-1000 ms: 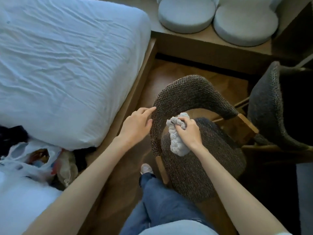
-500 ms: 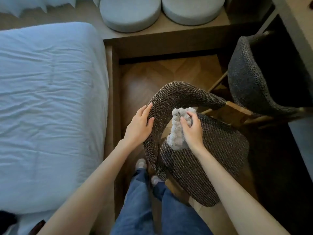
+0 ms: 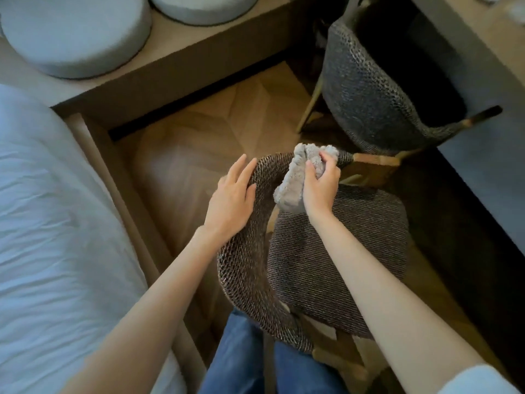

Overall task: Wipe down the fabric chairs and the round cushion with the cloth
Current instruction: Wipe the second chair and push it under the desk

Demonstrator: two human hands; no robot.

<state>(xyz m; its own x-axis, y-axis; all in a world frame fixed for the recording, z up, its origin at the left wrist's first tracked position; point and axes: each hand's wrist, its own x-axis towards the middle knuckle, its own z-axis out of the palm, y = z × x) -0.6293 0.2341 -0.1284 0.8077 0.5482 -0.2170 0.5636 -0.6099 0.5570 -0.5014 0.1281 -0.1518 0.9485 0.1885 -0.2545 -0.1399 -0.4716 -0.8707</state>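
- The right hand (image 3: 321, 189) is curled tight around a bunched grey cloth (image 3: 292, 183), with thumb and fingers clamped on its upper folds.
- The cloth sits against the top edge of the near chair's curved backrest (image 3: 241, 265), at its far end. The lower part of the cloth hangs down on the inner side, towards the seat.
- The left hand (image 3: 231, 200) has its fingers straight and slightly apart and holds nothing. It lies flat on the outer side of the backrest, left of the cloth and not touching it.
- The near chair (image 3: 335, 251) is covered in brown woven fabric and stands on the wooden floor (image 3: 199, 137), just in front of the person's jeans (image 3: 235, 356). A wooden frame piece shows at the right end of the backrest.
- A second chair (image 3: 369, 95), in darker grey woven fabric, stands far right. It is tucked partly under the table (image 3: 497, 32), and its back faces the near chair.
- A round cushion (image 3: 74, 32), pale grey, lies on a raised wooden ledge (image 3: 176, 66) at the far left.
- Another round cushion (image 3: 199, 7) is just beside it to the right, cut off by the top edge of the view.
- A bed (image 3: 42, 223) with a wrinkled white sheet fills the left side, and its wooden frame runs alongside the floor.
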